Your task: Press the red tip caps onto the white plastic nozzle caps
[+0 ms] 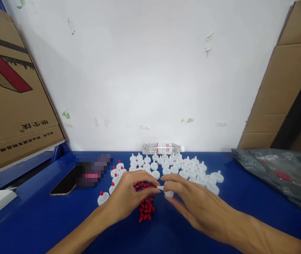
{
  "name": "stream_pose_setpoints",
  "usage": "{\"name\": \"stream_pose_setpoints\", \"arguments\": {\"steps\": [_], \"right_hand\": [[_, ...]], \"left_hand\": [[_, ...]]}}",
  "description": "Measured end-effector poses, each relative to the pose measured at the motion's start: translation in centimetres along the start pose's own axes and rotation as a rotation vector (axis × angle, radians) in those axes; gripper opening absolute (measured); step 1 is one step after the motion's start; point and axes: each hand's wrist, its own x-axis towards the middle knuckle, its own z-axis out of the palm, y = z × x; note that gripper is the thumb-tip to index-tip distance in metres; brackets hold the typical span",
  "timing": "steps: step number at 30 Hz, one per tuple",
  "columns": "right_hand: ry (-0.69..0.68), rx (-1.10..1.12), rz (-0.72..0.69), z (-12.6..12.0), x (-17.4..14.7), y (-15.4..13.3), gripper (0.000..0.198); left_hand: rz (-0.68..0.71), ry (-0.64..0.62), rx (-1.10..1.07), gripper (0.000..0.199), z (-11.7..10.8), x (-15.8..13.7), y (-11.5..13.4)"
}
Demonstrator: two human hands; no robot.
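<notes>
My right hand [192, 197] grips a white nozzle cap [169, 193] whose thin spout points left. At the tip of that spout, my left hand [131, 192] pinches a small red cap, mostly hidden between thumb and forefinger. Below and behind my left hand lies a pile of loose red caps [146, 209]. Several white nozzle caps [175, 170] without red tips stand in rows beyond my hands. To the left, several white caps with red tips [103, 198] stand in a group, partly hidden by my left hand.
A clear plastic bottle [163, 148] lies against the white wall. On the left are a phone [63, 180] and a large cardboard box [15, 95]. A grey plastic bag [277, 176] with red pieces inside lies at right, near another piece of cardboard [280, 88].
</notes>
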Motion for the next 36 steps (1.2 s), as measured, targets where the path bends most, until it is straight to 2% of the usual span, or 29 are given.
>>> {"name": "stream_pose_setpoints", "arguments": {"steps": [7, 15, 17, 19, 25, 28, 32, 36], "right_hand": [[0.114, -0.037, -0.015, -0.1, -0.2, 0.3, 0.034], [0.105, -0.021, -0.057, 0.1, -0.2, 0.5, 0.035], [0.123, -0.024, -0.084, 0.0, -0.1, 0.4, 0.031], [0.144, -0.039, -0.108, 0.0, 0.0, 0.3, 0.026], [0.155, -0.182, -0.15, 0.2, -0.4, -0.3, 0.036], [0.19, -0.238, -0.2, -0.1, -0.3, -1.1, 0.037], [0.296, -0.293, -0.253, -0.6, 0.0, -1.6, 0.033], [0.254, -0.218, -0.225, -0.3, 0.1, -0.9, 0.024]], "left_hand": [[-0.006, 0.146, -0.077, 0.004, 0.5, -0.3, 0.4], [0.148, 0.131, 0.118, 0.004, 0.7, -0.6, 0.6], [0.171, 0.149, 0.163, 0.0, 0.8, -0.7, 0.5], [0.204, 0.162, 0.242, 0.007, 0.8, -0.7, 0.4], [0.319, -0.057, 0.538, 0.039, 0.6, -0.8, 0.5], [0.304, -0.105, 0.487, 0.035, 0.6, -1.3, 0.9], [0.262, -0.089, 0.358, 0.028, 0.9, -1.6, 1.5], [0.309, -0.036, 0.32, 0.023, 0.9, -1.4, 1.8]]}}
